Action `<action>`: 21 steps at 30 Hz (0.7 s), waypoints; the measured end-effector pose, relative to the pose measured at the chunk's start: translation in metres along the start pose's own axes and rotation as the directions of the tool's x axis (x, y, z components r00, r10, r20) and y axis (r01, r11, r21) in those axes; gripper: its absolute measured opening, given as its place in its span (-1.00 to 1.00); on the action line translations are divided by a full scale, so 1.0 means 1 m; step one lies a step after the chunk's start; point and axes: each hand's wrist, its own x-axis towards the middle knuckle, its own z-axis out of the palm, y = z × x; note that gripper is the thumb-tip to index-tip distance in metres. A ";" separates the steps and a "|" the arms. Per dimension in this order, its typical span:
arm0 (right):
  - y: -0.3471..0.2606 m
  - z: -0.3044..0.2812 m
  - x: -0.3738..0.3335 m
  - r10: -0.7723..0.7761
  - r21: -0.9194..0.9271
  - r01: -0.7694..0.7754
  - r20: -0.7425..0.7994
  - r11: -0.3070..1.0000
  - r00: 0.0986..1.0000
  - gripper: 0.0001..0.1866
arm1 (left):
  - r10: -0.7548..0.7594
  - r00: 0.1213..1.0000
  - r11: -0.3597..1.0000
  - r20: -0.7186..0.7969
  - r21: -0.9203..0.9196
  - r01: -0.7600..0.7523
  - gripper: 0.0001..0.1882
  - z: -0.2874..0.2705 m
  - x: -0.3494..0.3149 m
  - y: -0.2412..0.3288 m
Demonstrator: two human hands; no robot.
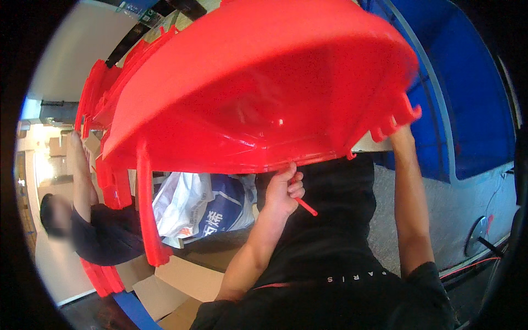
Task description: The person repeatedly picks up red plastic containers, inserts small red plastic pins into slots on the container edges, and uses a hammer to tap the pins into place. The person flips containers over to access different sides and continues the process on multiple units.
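A large, glossy red plastic shell (264,110) fills the upper middle. It is hollow, with a curved rim, a long leg-like bar at left and hooked tabs at right. Under its near edge is my left hand (283,192), its fingers curled closed and the thumb against the rim. A thin red stick (307,207) pokes out below those fingers; its other end is hidden. My right hand (400,133) reaches up to the shell's right end by the tabs. Its fingers are hidden behind the red plastic, so their grip does not show.
More red plastic parts (93,96) are stacked at left, near another person (110,234) in dark clothes. Open cardboard boxes (187,275) and a white-and-blue sack (220,206) lie below the shell. A big blue bin (473,93) stands at right. A plastic bottle (140,14) is at the back.
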 end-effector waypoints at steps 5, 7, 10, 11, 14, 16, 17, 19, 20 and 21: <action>0.024 -0.010 -0.015 -0.023 0.162 0.030 -0.045 0.986 0.999 -0.68 | 0.004 1.000 0.999 0.017 -0.035 -0.004 -0.89 0.001 0.002 -0.003; 0.021 -0.044 -0.037 0.084 0.440 -0.060 -0.035 0.896 0.996 -0.62 | 0.013 0.999 0.999 0.034 -0.037 -0.011 -0.88 0.001 0.002 -0.004; -0.003 -0.104 -0.136 0.266 0.644 -0.284 0.128 0.710 0.955 -0.59 | 0.016 0.999 1.000 0.048 -0.026 -0.014 -0.87 0.001 0.002 -0.006; -0.015 -0.112 -0.162 -0.059 0.713 0.007 0.048 0.701 0.997 -0.72 | 0.030 0.998 0.999 0.055 -0.023 -0.029 -0.86 0.001 0.002 -0.007; -0.059 -0.089 -0.195 -0.375 0.473 0.257 0.172 0.843 0.911 -0.67 | 0.074 0.996 0.997 0.053 0.005 -0.074 -0.92 0.003 0.001 -0.008; -0.078 -0.065 -0.181 -0.332 0.423 0.168 0.351 0.890 0.876 -0.63 | 0.057 0.998 0.998 0.016 0.012 -0.057 -0.92 0.004 0.001 -0.009; -0.086 -0.054 -0.171 -0.340 0.377 0.187 0.396 0.907 0.853 -0.61 | 0.081 0.996 0.997 0.031 0.017 -0.081 -0.92 0.004 0.001 -0.009; -0.095 -0.050 -0.159 -0.359 0.312 0.236 0.435 0.920 0.826 -0.60 | 0.086 0.996 0.996 0.002 0.009 -0.086 -0.93 0.005 0.001 -0.010; -0.098 -0.052 -0.155 -0.373 0.292 0.264 0.427 0.919 0.824 -0.59 | 0.118 0.990 0.991 0.080 -0.066 -0.113 -0.91 0.005 0.000 -0.010; -0.100 -0.054 -0.152 -0.375 0.255 0.289 0.416 0.923 0.829 -0.59 | 0.118 0.992 0.993 0.037 -0.020 -0.117 -0.88 0.006 -0.001 -0.011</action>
